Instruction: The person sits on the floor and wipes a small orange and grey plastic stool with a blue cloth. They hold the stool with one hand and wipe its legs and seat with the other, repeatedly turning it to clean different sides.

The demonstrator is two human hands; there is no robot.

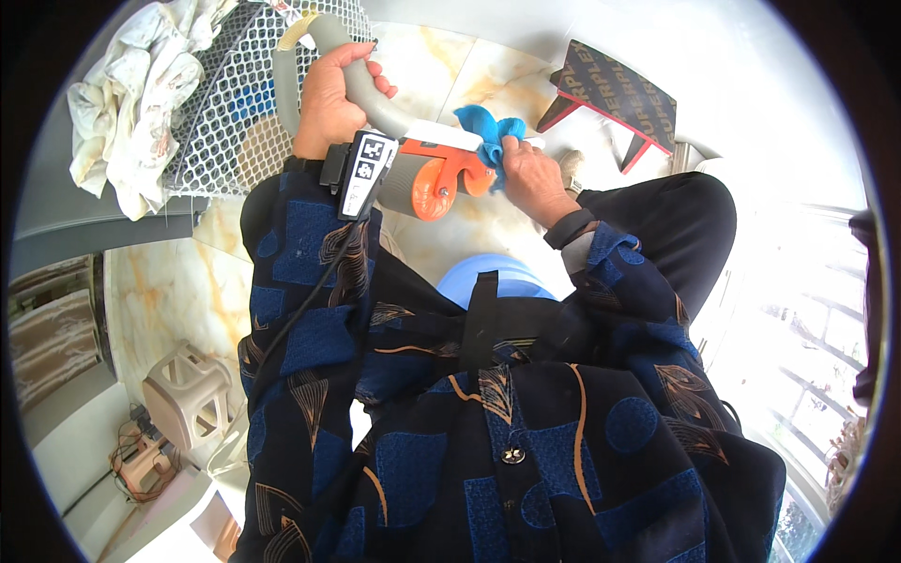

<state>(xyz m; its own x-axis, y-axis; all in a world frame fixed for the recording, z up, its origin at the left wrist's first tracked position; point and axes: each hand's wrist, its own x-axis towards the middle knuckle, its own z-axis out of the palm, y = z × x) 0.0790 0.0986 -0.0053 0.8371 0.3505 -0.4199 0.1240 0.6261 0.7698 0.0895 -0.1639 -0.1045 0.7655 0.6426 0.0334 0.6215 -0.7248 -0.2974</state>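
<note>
My left hand (332,102) is wrapped around the curved grey foam-padded part (383,109) of a tubular frame. From the padding a white bar (443,134) runs to the right, above an orange bracket and grey rollers with orange end caps (434,197). My right hand (536,176) pinches a bright blue cloth (486,130), which is bunched against the white bar near its right end. The cloth and fingers hide part of the bar. A black strap holds a white device (367,176) with printed square patterns on my left wrist.
Left of the frame is a white mesh panel (232,119) with a crumpled white cloth (134,105) on it. A dark, red-edged printed board (612,95) stands at upper right. A round blue seat (493,271) shows between my legs. A beige plastic stool (190,394) lies tilted at lower left.
</note>
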